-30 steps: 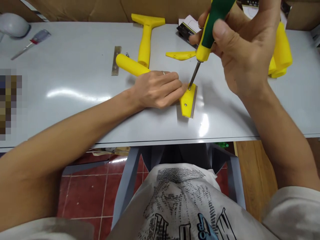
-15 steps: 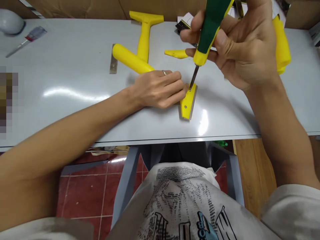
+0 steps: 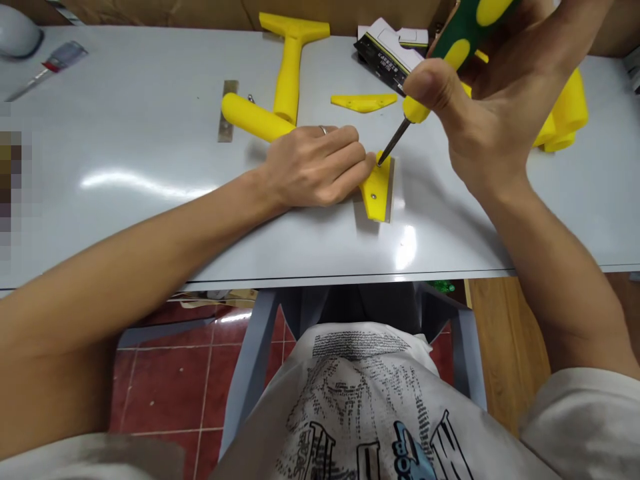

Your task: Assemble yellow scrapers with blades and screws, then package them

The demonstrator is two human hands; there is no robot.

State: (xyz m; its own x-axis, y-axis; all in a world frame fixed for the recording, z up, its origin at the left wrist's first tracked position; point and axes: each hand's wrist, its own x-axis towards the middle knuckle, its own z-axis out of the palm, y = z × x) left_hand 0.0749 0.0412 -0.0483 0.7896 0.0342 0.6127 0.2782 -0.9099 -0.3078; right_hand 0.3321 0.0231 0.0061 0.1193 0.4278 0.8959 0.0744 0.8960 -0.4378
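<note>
Pale grey and glossy, the counter (image 3: 150,220) carries a yellow scraper (image 3: 379,189) lying flat near its front edge, head toward the person's right, a metal blade along the head's far side and two screws set in the yellow plate.

The left hand (image 3: 313,167) lies palm down over the scraper's neck, fingers curled and pressing it to the counter; its grip is closed on the scraper, and a ring shows on one finger. The right hand (image 3: 493,113) is raised above and to the right, wrapped around a green-and-yellow screwdriver (image 3: 440,67), thumb laid along the handle; that grip is closed on the tool. The shaft slants down to the left and its tip meets the screw at the head's far end.

The scraper's handle runs out from under the left hand toward the back left, ending beside a loose metal blade (image 3: 227,111). A second yellow scraper (image 3: 291,63) lies just behind, and a loose yellow clamp plate (image 3: 364,102) lies near the screwdriver tip. A small carton (image 3: 387,50) sits behind that, and more yellow parts (image 3: 565,110) are partly hidden by the right hand. A knife (image 3: 45,69) lies far left.

Since half a second ago the screwdriver has tipped further to the right, the right hand rolled over so its thumb faces the camera; the left hand has stayed put.
</note>
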